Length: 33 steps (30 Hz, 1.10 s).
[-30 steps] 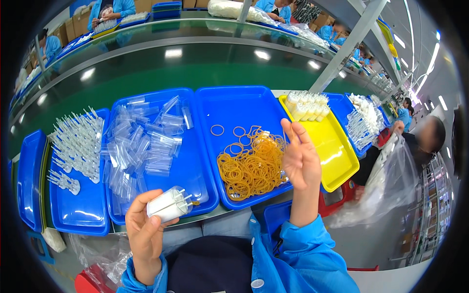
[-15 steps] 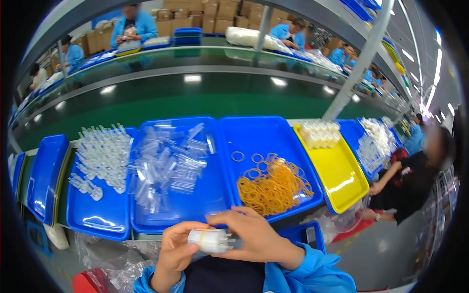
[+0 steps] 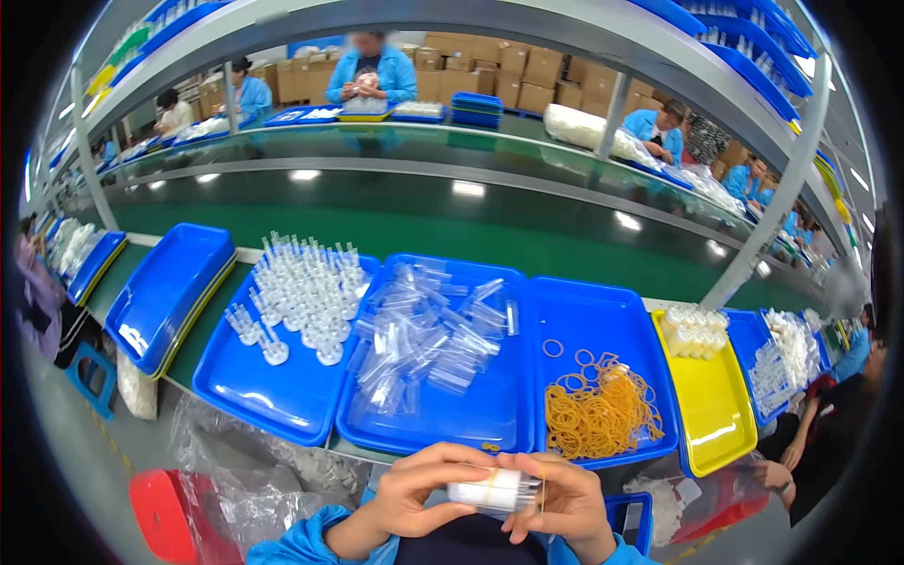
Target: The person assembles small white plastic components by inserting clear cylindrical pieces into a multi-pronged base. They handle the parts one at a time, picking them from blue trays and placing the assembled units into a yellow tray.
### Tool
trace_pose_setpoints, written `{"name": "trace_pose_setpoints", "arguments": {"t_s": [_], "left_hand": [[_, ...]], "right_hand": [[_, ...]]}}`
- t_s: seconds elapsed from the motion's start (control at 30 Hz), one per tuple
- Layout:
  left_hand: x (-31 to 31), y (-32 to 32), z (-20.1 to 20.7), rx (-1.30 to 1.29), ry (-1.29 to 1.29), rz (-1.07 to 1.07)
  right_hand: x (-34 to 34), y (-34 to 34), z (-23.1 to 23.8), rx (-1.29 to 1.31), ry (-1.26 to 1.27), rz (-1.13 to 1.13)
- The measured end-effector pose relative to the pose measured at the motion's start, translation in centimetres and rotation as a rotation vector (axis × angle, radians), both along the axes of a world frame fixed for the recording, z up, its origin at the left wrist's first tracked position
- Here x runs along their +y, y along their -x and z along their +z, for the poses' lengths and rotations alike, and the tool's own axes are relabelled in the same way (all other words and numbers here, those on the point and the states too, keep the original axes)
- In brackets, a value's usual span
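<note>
In front of my body, my left hand (image 3: 424, 494) is closed around a bundle of white cylindrical pieces (image 3: 482, 492), which lies sideways with thin clear stems pointing right. One rubber band circles the white part. My right hand (image 3: 570, 497) curls about the stem end, fingers and thumb bent, with an orange rubber band (image 3: 543, 492) strung between them. Beyond my hands, a blue tray (image 3: 508, 428) carries loose clear plastic tubes (image 3: 428, 330). To its right, a heap of orange rubber bands (image 3: 598, 414) lies in another blue tray (image 3: 584, 306).
At left, a blue tray (image 3: 259, 400) contains clear stemmed pieces (image 3: 306, 282) standing upright, beside stacked blue trays (image 3: 169, 292). A yellow tray (image 3: 711, 414) holds white bundles (image 3: 695, 331). A green conveyor (image 3: 433, 212) runs behind. A red stool (image 3: 160, 513) stands lower left; co-workers sit across and at right.
The view has swung left, so the trays appear farther right. My left hand now covers the bundle's left end from above; my right hand has moved to the stem end with a band stretched there.
</note>
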State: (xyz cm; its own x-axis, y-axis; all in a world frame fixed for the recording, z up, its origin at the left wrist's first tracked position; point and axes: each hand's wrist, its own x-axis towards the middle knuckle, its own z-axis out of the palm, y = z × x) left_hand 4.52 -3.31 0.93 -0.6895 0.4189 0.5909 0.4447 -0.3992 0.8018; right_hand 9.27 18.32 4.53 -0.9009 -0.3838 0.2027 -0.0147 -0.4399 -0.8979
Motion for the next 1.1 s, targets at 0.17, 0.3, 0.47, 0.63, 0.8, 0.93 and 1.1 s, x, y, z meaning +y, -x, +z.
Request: {"name": "trace_pose_setpoints", "arguments": {"t_s": [0.17,0.3,0.47,0.63,0.8,0.93,1.1], "left_hand": [[1.2,-0.1,-0.4,0.384,0.187,0.242],[1.6,0.3,-0.6,0.306,0.132,0.327],[1.8,0.2,-0.7,-0.670,-0.466,-0.326],[4.1,-1.2,-0.9,-0.965,-0.534,-0.498],[4.5,-1.2,-3.0,-0.969,-0.689,-0.756],[5.9,-1.3,-2.2,-0.983,-0.510,-0.579],[6.0,-1.6,3.4,-0.472,0.043,-0.113]], "right_hand": [[-0.5,0.6,-0.1,0.431,-0.693,-0.350],[-1.9,-0.5,-1.1,0.098,-0.168,-0.568],[-2.3,1.0,-1.5,0.277,-0.373,-0.544],[-3.9,2.6,-0.9,0.521,-0.481,-0.534],[-3.5,2.4,-1.1,0.573,-0.524,-0.574],[-2.2,2.4,-0.9,0.583,-0.529,-0.636],[7.4,1.9,3.5,0.503,-0.619,-1.170]]}}
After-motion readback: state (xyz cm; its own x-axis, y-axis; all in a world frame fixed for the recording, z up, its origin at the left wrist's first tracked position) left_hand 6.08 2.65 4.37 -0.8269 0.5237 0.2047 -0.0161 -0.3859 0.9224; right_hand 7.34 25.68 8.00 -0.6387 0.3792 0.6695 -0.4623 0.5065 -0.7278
